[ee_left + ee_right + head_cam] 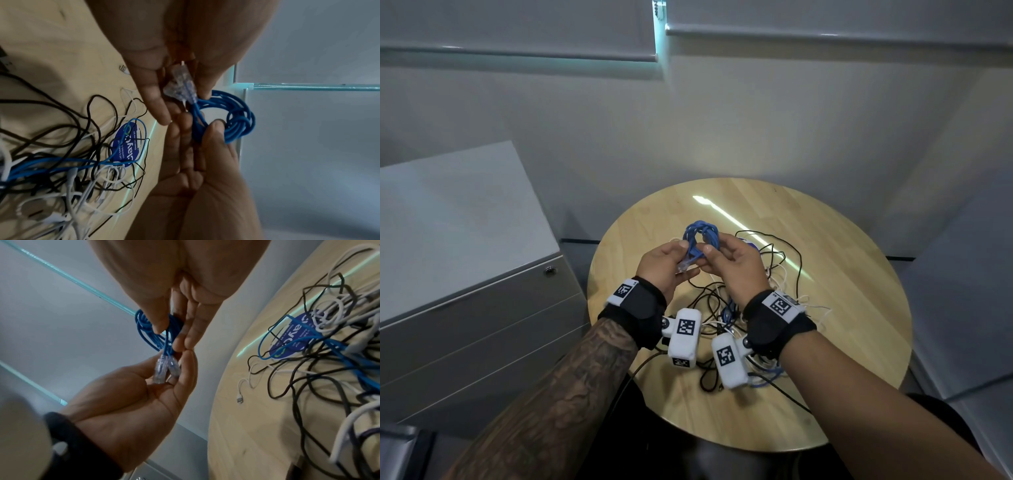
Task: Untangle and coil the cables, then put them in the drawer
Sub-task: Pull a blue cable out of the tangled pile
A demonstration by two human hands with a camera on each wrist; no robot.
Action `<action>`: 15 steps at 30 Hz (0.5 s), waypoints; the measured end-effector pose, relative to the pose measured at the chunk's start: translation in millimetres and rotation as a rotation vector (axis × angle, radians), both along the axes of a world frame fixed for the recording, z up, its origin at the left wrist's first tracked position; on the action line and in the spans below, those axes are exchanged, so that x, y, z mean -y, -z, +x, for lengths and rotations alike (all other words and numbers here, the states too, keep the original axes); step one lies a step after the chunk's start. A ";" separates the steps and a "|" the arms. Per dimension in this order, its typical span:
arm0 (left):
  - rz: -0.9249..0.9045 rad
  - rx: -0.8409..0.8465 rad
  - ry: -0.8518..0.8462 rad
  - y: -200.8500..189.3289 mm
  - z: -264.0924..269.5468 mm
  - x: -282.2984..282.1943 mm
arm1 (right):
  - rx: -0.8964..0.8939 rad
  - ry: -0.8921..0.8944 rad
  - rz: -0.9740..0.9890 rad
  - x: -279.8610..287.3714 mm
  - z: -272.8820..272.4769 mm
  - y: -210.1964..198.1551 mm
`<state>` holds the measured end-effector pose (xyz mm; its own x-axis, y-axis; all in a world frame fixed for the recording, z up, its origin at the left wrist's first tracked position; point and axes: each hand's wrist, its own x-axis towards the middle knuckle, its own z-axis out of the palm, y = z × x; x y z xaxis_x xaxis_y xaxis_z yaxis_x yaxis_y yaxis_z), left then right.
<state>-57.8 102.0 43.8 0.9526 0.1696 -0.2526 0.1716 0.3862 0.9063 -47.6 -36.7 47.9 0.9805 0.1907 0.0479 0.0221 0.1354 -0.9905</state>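
Observation:
A small blue network cable coil [700, 234] is held up above the round wooden table [842, 274] by both hands. My left hand [683, 257] pinches the two clear plugs [179, 84] at the coil's ends between thumb and fingers. Gripping the loops from the other side is my right hand [714, 251], its thumb [216, 129] pressed on the bundle. In the right wrist view the plugs [166, 369] lie side by side in the left palm below the blue coil [148, 327]. A tangle of black, white and blue cables [739, 308] lies on the table under my wrists.
A grey drawer cabinet [465, 274] with a lock [550, 270] stands left of the table, its drawers closed. A round blue sticker [127, 144] sits on the tabletop under the loose cables. A white USB plug [239, 400] lies apart from the heap.

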 end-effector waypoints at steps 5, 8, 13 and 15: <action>-0.125 0.040 0.138 3.7 -4.7 -4.0 | -0.162 -0.054 0.129 5.0 6.9 -2.8; -0.109 0.050 0.131 2.5 -5.9 -0.9 | -0.200 -0.057 0.140 6.6 5.9 -3.7; -0.071 0.084 0.094 5.4 -7.3 3.1 | -0.232 -0.081 0.107 10.5 4.6 -6.6; -0.068 0.109 0.047 3.9 -7.3 5.0 | -0.203 -0.050 0.032 10.4 4.3 -6.0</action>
<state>-65.1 97.0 39.9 0.9815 0.1105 -0.1564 0.0924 0.4418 0.8924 -43.3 -47.1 53.9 0.9598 0.2413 -0.1432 -0.1854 0.1625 -0.9691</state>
